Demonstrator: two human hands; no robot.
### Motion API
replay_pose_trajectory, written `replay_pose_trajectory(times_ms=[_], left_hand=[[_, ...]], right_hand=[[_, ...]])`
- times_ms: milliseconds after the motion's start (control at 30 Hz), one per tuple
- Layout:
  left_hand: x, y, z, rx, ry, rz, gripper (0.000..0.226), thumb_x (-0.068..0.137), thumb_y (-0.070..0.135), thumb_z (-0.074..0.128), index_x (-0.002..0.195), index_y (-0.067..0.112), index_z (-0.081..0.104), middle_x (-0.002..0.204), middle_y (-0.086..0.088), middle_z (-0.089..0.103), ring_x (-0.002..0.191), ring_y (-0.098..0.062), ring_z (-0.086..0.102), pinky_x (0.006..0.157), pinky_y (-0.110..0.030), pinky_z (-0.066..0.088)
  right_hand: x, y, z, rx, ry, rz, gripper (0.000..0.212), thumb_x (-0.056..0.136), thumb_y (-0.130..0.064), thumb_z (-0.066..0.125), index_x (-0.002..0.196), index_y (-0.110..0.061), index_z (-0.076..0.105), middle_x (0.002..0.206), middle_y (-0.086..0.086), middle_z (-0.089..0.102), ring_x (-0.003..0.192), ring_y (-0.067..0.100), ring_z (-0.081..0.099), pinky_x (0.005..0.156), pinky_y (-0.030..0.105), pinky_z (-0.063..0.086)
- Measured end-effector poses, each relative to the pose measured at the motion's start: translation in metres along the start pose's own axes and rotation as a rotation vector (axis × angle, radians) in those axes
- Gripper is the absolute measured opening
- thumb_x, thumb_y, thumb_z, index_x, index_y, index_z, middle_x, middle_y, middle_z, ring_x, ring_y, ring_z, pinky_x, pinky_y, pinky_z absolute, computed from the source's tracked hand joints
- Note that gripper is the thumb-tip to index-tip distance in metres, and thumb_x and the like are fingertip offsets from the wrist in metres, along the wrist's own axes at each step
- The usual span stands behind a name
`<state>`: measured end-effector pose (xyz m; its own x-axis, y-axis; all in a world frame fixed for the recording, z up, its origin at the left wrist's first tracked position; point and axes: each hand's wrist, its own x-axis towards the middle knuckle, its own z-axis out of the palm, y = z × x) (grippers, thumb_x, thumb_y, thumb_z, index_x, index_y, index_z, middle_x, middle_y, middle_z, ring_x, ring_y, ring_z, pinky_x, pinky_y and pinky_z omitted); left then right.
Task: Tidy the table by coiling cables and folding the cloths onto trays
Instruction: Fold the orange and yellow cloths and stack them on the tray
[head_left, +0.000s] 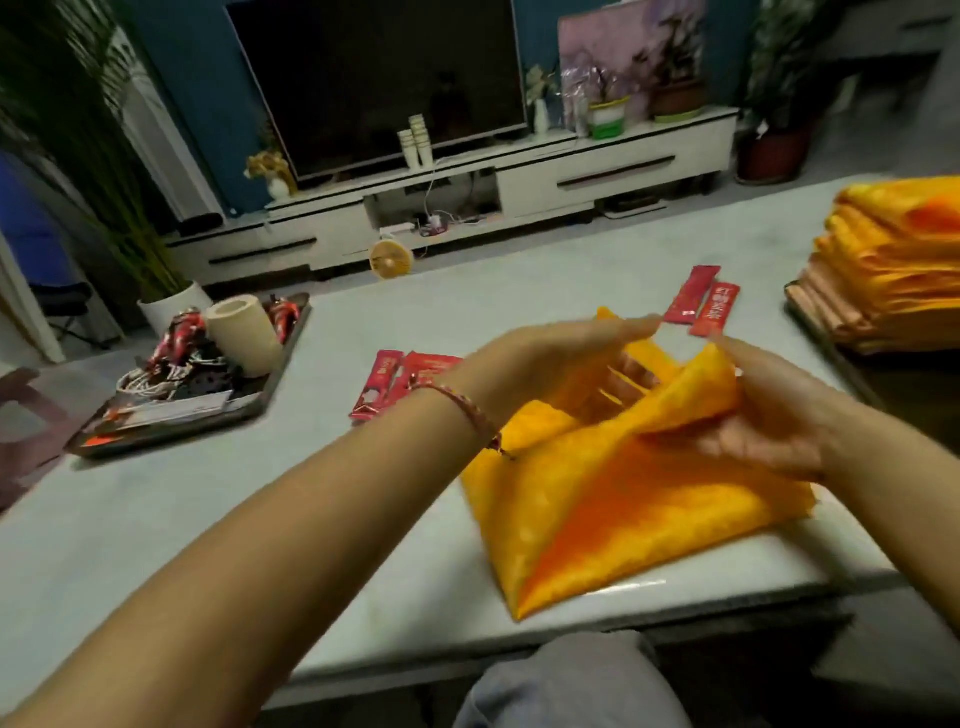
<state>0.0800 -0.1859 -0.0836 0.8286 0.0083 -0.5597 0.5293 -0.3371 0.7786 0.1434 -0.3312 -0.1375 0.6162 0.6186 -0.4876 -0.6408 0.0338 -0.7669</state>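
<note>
An orange-yellow cloth lies half folded on the pale table near its front edge. My right hand pinches the cloth's raised far corner and lifts one layer. Just left of it, my left hand hovers over the cloth's far edge, palm down with its fingers stretched out; whether it touches the fabric is unclear. A stack of folded orange cloths sits on a tray at the right edge. At the left, a dark tray holds coiled cables and a roll of tape.
Red sachets lie on the table: two beyond the cloth, several left of my left wrist. My knee shows below the table's front edge. A TV cabinet, a small fan and potted plants stand beyond.
</note>
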Motion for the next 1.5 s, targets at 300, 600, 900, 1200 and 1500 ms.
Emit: replay_pose_trajectory(times_ms=[300, 600, 900, 1200, 1500], left_hand=[[-0.027, -0.098, 0.041, 0.810, 0.460, 0.277, 0.088, 0.067, 0.085, 0.040, 0.139, 0.035, 0.033, 0.149, 0.013, 0.031, 0.140, -0.007, 0.018, 0.114, -0.029, 0.013], [-0.035, -0.131, 0.055, 1.203, 0.538, 0.266, 0.077, 0.074, 0.049, 0.021, 0.144, 0.042, -0.011, 0.156, 0.012, -0.014, 0.138, -0.007, -0.026, 0.113, -0.041, -0.016], [-0.027, -0.153, 0.061, 1.242, 0.374, 0.230, 0.079, 0.048, 0.074, -0.042, 0.121, 0.045, -0.044, 0.137, 0.014, -0.048, 0.130, -0.009, -0.043, 0.112, -0.042, -0.022], [-0.026, -0.160, 0.058, 1.143, 0.387, 0.292, 0.073, 0.057, 0.075, -0.037, 0.125, 0.050, -0.037, 0.139, 0.017, -0.043, 0.130, -0.004, -0.040, 0.112, -0.038, -0.024], [-0.027, -0.159, 0.059, 1.156, 0.381, 0.340, 0.075, 0.056, 0.073, -0.039, 0.126, 0.046, -0.034, 0.137, 0.016, -0.043, 0.128, -0.003, -0.042, 0.111, -0.039, -0.025]], right_hand=[[0.004, 0.001, -0.029, -1.011, 0.354, -0.035, 0.033, 0.084, -0.039, 0.066, 0.096, -0.008, 0.057, 0.077, 0.008, 0.053, 0.064, 0.018, 0.052, 0.052, 0.027, 0.038], [-0.013, 0.003, -0.036, -1.024, 0.317, -0.251, 0.003, 0.083, -0.005, 0.064, 0.083, -0.008, 0.065, 0.087, 0.013, 0.060, 0.073, 0.020, 0.054, 0.065, 0.030, 0.045], [-0.009, 0.013, -0.045, -1.183, 0.459, -0.162, 0.038, 0.086, -0.031, 0.063, 0.065, -0.015, 0.036, 0.064, 0.003, 0.034, 0.055, 0.016, 0.034, 0.048, 0.026, 0.027], [-0.025, 0.024, -0.028, -1.883, 0.605, -0.388, 0.039, 0.089, -0.017, 0.054, 0.125, -0.009, 0.041, 0.126, 0.015, 0.047, 0.116, 0.033, 0.045, 0.088, 0.037, 0.039], [-0.012, 0.086, 0.000, -1.866, -0.125, -0.642, 0.052, 0.101, -0.040, 0.026, 0.149, -0.023, 0.016, 0.158, 0.004, 0.008, 0.145, 0.020, 0.003, 0.115, 0.035, 0.002]])
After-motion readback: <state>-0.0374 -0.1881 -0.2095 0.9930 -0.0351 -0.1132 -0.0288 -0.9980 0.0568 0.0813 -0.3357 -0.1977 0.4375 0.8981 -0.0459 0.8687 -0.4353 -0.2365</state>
